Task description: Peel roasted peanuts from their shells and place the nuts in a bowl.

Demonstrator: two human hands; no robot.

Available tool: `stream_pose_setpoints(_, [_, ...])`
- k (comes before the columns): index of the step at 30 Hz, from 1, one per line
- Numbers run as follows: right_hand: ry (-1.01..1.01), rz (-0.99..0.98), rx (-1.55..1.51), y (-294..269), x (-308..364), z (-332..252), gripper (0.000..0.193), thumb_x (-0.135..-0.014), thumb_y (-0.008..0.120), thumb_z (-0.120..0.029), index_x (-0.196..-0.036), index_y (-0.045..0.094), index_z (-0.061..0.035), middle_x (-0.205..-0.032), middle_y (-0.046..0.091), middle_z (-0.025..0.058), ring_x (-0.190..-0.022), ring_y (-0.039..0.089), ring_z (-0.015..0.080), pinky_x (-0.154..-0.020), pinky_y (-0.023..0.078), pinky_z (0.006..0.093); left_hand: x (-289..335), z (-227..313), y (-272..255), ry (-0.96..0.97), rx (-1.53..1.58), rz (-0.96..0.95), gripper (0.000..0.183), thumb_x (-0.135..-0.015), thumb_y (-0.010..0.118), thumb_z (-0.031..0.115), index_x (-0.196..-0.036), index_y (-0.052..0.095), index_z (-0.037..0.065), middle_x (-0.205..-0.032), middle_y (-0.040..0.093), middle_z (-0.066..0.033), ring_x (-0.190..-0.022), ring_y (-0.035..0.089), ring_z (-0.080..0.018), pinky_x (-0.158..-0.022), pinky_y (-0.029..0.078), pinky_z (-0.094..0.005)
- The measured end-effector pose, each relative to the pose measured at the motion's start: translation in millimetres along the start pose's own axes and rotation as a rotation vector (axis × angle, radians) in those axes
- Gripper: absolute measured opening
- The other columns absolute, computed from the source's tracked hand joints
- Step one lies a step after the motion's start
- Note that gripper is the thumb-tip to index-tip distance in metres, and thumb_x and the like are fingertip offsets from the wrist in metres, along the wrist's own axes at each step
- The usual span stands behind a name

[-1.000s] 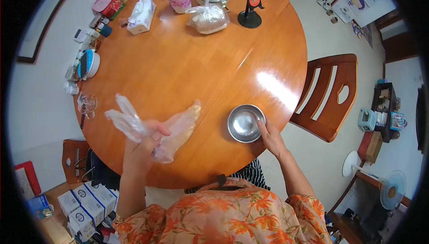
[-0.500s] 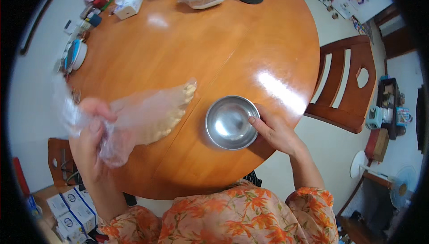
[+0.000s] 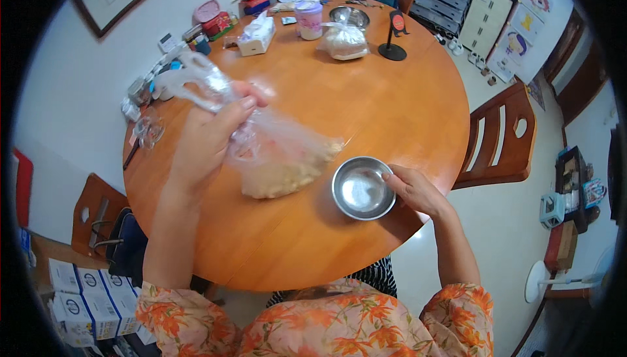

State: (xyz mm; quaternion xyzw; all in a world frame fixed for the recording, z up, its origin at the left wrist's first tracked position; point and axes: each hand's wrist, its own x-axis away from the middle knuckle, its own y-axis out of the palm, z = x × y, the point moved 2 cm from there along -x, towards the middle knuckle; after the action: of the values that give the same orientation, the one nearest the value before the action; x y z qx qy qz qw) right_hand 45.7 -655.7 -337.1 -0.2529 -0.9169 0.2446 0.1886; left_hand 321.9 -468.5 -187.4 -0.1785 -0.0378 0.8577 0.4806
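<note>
My left hand [image 3: 219, 125] is closed round the gathered neck of a clear plastic bag [image 3: 284, 154], whose loose handles stick up above the fist. Small pale yellowish pieces fill the bag's lower end; their kind I cannot make out. With its thumb on the rim, my right hand [image 3: 417, 190] grips an empty round steel bowl [image 3: 363, 190] by its right side. The bowl is close to the right front edge of the wooden table [image 3: 307, 239], just right of the bag's filled end.
Farther back stand a tissue box [image 3: 257, 37], a lidded pink-and-purple tub [image 3: 309, 20], a tied plastic bag [image 3: 345, 43] and a black stand [image 3: 392, 51]. Glass cups [image 3: 150, 133] sit at the left edge. Wooden chairs [image 3: 503, 138] flank the table; white boxes [image 3: 95, 305] are stacked at lower left.
My left hand has lifted the bag up and away from me, rightward over the table. The bowl in my right hand has shifted slightly to the right. The view has tilted up.
</note>
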Motion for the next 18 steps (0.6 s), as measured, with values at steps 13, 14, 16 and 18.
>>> stream_pose_setpoints(13, [-0.718, 0.212, -0.058, 58, -7, -175, 0.053, -0.093, 0.067, -0.023, -0.139, 0.05, -0.0043, -0.124, 0.06, 0.0143, -0.113, 0.059, 0.0249, -0.093, 0.049, 0.0359, 21, -9, -25, 0.034, 0.092, -0.159, 0.036, -0.096, 0.066, 0.025, -0.124, 0.059, 0.003, -0.095, 0.058, 0.0021, -0.076, 0.055, -0.0046, -0.063, 0.047, -0.0212])
stream_pose_setpoints(14, [-0.709, 0.225, -0.046, 69, -16, -185, 0.053, -0.093, 0.067, -0.023, -0.139, 0.05, -0.0043, -0.124, 0.06, 0.0143, -0.113, 0.059, 0.0249, -0.093, 0.049, 0.0359, 22, -15, -26, 0.078, 0.154, -0.147, 0.041, -0.096, 0.067, 0.025, -0.128, 0.056, 0.003, -0.098, 0.058, 0.0017, -0.078, 0.055, -0.0051, -0.066, 0.047, -0.0216])
stream_pose_setpoints(16, [-0.862, 0.36, -0.039, 84, -32, -195, 0.04, -0.092, 0.068, -0.02, -0.126, 0.057, -0.0013, -0.108, 0.064, 0.0122, -0.095, 0.062, 0.0245, -0.082, 0.05, 0.0337, 31, -17, -32, 0.122, 0.218, -0.135, 0.046, -0.095, 0.068, 0.025, -0.133, 0.053, 0.004, -0.1, 0.058, 0.0014, -0.08, 0.055, -0.0057, -0.069, 0.048, -0.022])
stream_pose_setpoints(18, [-0.702, 0.274, -0.063, 87, -38, -197, 0.032, -0.093, 0.067, -0.019, -0.118, 0.059, 0.0004, -0.099, 0.064, 0.0092, -0.086, 0.059, 0.0211, -0.077, 0.049, 0.0326, 46, -16, -46, 0.064, 0.238, 0.0, 0.046, -0.094, 0.069, 0.021, -0.131, 0.053, 0.001, -0.113, 0.062, -0.004, -0.111, 0.059, -0.0135, -0.095, 0.05, -0.032])
